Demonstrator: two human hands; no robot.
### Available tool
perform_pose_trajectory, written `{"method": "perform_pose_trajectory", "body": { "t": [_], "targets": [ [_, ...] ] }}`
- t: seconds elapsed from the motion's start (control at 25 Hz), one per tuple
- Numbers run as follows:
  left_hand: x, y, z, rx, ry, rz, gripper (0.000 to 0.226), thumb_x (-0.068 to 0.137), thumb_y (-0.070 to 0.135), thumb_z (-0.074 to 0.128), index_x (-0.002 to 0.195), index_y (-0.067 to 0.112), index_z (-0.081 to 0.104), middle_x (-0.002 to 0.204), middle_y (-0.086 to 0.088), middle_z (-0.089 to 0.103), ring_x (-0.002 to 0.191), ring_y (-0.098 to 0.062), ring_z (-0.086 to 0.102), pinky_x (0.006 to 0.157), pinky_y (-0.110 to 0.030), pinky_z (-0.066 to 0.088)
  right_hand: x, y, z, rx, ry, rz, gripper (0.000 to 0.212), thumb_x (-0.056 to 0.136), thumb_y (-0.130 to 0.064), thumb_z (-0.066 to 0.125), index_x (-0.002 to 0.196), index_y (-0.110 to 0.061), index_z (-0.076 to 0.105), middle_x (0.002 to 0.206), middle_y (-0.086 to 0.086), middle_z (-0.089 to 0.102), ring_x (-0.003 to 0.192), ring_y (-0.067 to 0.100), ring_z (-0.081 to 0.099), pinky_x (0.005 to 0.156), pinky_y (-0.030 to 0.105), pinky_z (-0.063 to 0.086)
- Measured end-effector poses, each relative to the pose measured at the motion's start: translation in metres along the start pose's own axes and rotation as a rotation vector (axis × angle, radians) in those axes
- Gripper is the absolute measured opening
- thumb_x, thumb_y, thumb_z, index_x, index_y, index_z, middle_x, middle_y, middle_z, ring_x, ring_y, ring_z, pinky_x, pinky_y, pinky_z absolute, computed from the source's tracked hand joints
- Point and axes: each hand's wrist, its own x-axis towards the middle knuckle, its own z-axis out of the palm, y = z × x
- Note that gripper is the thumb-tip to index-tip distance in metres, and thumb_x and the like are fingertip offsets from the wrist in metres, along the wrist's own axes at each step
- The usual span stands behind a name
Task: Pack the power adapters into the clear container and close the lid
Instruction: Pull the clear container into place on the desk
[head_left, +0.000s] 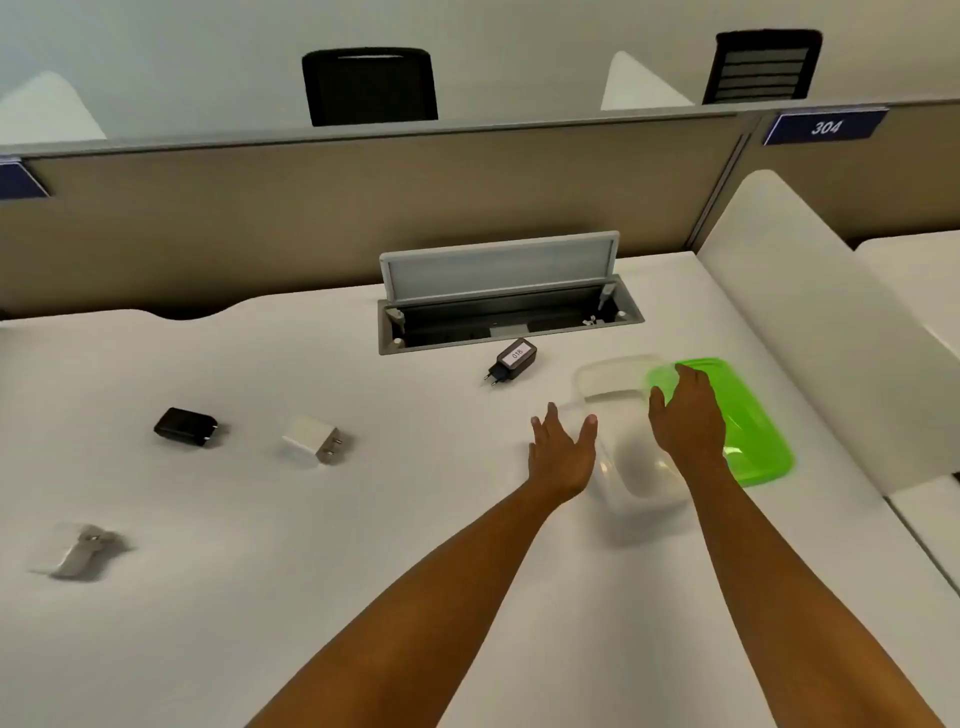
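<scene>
A clear container (631, 467) stands on the white desk at the right, with a green lid (748, 415) lying beside it on its right. My left hand (563, 452) is open at the container's left rim. My right hand (685, 415) is open over the container's right side and the lid's left edge. Several adapters lie loose on the desk: a black one with a label (511, 359) near the cable box, a white one (311, 440), a black one (186, 427), and a white one (72, 551) at the far left.
An open cable box (506, 322) with a raised flap sits at the desk's back. A beige partition (311, 218) runs behind it. A white divider (810, 322) bounds the desk on the right. Black chairs (369, 85) stand beyond the partition.
</scene>
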Motion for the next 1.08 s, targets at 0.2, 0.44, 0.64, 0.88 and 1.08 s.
{"method": "perform_pose_trajectory", "body": {
  "t": [0.2,0.44,0.64,0.88,1.08],
  "targets": [
    [-0.005,0.014,0.0,-0.166,-0.181,-0.092,0.065,0.105,0.051,0.014,0.159,0.017,0.008,0.169,-0.004,-0.004,0.155,-0.024,-0.011,0.124,-0.048,0.002,0.008,0.013,-0.004,-0.02,0.006,0.149,0.041,0.099,-0.027,0.05,0.129,0.0,0.057,0.128,0.024,0.059,0.116,0.046,0.057,0.088,0.048,0.047],
    [-0.014,0.015,-0.005,-0.288,-0.251,-0.103,0.069,0.103,0.056,0.017,0.159,0.019,0.005,0.168,-0.003,-0.011,0.154,-0.022,-0.014,0.123,-0.047,0.0,0.019,0.036,-0.009,0.314,-0.054,0.308,0.037,0.097,-0.029,0.05,0.094,-0.003,0.077,0.1,0.02,0.075,0.1,0.04,0.069,0.093,0.045,0.052],
    [-0.024,0.007,-0.018,-0.354,-0.19,-0.059,0.07,0.101,0.06,0.02,0.159,0.026,0.002,0.168,0.0,-0.013,0.154,-0.019,-0.012,0.123,-0.048,0.002,0.01,0.029,-0.007,0.548,-0.098,0.366,0.019,0.086,-0.021,0.064,0.091,-0.007,0.077,0.093,0.017,0.077,0.085,0.03,0.074,0.09,0.05,0.057],
    [-0.042,-0.018,-0.057,-0.493,-0.057,-0.063,0.072,0.101,0.06,0.027,0.159,0.025,0.004,0.169,-0.001,0.006,0.154,-0.028,0.014,0.123,-0.051,0.018,-0.021,-0.021,0.012,0.594,-0.161,0.333,0.016,0.086,-0.023,0.066,0.074,-0.014,0.073,0.08,0.011,0.076,0.074,0.03,0.075,0.085,0.049,0.06],
    [-0.066,-0.07,-0.104,-0.557,0.089,-0.064,0.069,0.1,0.06,0.026,0.158,0.025,0.012,0.166,-0.002,0.019,0.15,-0.027,0.025,0.121,-0.052,0.024,-0.072,-0.08,0.029,0.462,-0.226,0.177,0.021,0.089,-0.029,0.063,0.077,-0.017,0.075,0.075,0.0,0.076,0.063,0.019,0.075,0.083,0.037,0.06]
  ]
}}
